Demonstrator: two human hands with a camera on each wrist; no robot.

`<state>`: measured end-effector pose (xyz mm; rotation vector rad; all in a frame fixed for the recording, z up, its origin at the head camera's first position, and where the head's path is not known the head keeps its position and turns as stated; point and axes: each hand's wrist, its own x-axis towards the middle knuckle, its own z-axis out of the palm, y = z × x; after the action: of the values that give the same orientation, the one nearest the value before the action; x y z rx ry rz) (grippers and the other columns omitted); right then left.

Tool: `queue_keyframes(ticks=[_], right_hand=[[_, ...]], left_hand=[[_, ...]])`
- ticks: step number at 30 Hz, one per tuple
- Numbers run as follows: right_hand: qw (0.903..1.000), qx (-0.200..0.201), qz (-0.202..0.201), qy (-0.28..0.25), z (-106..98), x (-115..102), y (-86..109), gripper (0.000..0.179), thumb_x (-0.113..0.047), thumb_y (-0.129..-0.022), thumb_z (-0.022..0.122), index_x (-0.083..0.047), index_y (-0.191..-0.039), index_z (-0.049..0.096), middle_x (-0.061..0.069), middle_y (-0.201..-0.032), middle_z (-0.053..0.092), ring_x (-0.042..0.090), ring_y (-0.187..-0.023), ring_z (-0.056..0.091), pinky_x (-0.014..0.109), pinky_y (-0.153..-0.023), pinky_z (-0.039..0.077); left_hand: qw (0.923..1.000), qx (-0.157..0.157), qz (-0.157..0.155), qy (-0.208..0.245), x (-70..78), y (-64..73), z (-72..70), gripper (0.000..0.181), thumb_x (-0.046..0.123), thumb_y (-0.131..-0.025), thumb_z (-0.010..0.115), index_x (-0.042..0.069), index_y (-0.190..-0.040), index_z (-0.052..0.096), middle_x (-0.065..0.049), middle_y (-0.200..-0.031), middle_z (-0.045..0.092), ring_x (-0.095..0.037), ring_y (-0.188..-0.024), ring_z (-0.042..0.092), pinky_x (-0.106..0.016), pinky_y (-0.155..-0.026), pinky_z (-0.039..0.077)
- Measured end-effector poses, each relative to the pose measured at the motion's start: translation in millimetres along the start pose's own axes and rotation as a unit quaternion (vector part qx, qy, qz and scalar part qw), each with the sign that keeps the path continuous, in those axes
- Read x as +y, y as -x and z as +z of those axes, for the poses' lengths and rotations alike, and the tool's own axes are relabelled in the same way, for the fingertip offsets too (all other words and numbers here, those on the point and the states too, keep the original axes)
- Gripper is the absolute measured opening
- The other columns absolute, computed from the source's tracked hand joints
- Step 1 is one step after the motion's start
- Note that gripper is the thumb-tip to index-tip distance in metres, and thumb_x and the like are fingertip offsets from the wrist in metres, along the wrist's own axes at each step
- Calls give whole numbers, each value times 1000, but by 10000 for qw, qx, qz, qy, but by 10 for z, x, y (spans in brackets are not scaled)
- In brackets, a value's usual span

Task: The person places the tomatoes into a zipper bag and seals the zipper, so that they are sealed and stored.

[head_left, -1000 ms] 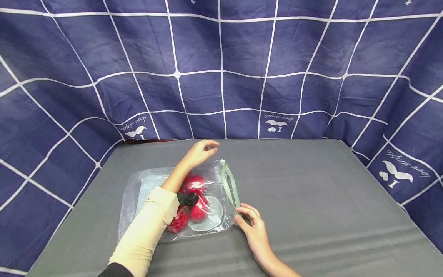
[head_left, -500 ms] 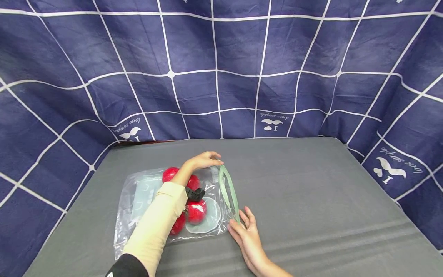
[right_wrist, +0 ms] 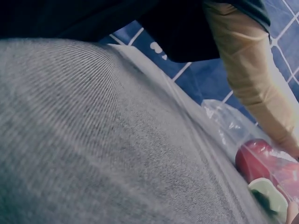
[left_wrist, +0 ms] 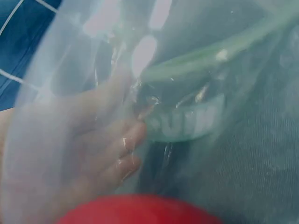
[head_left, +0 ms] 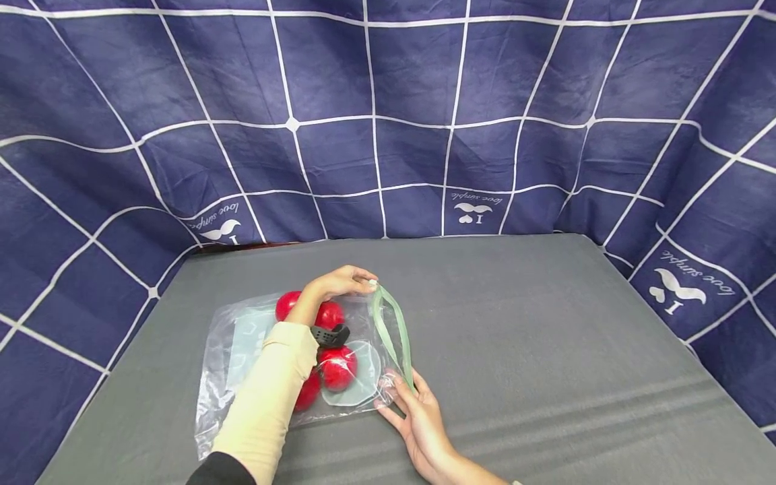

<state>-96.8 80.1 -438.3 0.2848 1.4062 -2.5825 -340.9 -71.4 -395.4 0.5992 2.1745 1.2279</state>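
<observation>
A clear plastic zip bag [head_left: 209, 377] with a green zip strip [head_left: 405, 337] lies flat, its mouth to the right and parted into a narrow loop. Inside are several shiny red balls, one red ball [head_left: 338, 369] near the mouth. My left hand [head_left: 341, 281] reaches across the bag and pinches the far end of the strip by a small white tab [head_left: 372, 283]. Through hazy film, the left wrist view shows the left hand's fingers [left_wrist: 126, 140] beside the strip. My right hand [head_left: 422, 424] grips the near corner of the mouth, thumb and fingers around the film.
A dark grey cloth covers the table [head_left: 533, 350], with creases at the front right. Blue curtain [head_left: 418, 155] with white lines hangs behind and along both sides. My left sleeve [head_left: 267, 397] and the black wrist camera [head_left: 330, 336] cover part of the bag.
My left hand has come down from above the far corner onto the end of the strip. My right hand has shifted left, its fingers now farther around the near corner.
</observation>
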Motion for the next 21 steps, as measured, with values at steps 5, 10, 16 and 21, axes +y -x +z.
queue_keyframes(ticks=[5, 10, 16, 21], right_hand=[[10000, 71, -29, 8, -17, -10, -14, 65, -25, -94, 47, 0, -143, 13, 9, -132, 46, 14, -117, 49, 36, -95, 45], [9998, 163, -59, 0, -93, -35, -49, 63, -26, -95, 44, 4, -141, 14, 3, -123, 52, 9, -110, 55, 32, -93, 47], [9991, 430, 18, -17, -194, -122, -87, 60, -24, -94, 47, 7, -138, 19, -6, -104, 59, 4, -97, 61, 23, -84, 51], [9968, 797, -6, 50, -307, -225, -102, 40, -18, -93, 48, 4, -125, 36, -7, -93, 63, 5, -87, 65, 20, -76, 53]], left_hand=[[9968, 156, 168, 766, -89, 67, -65, 46, 7, -85, 58, -9, -126, 46, 11, -79, 60, 0, -74, 53, -16, -66, 44], [9903, 384, 245, 1313, -157, 154, -133, 46, 3, -85, 56, -12, -126, 42, 14, -76, 61, 1, -70, 54, -15, -61, 42], [9890, 503, 63, 1393, -167, 255, -204, 44, 3, -83, 58, -12, -123, 44, 12, -77, 62, -3, -72, 58, -19, -68, 48], [9895, 489, -205, 1345, -168, 299, -242, 42, 4, -83, 59, -10, -121, 46, 11, -73, 61, -3, -68, 57, -19, -64, 47]])
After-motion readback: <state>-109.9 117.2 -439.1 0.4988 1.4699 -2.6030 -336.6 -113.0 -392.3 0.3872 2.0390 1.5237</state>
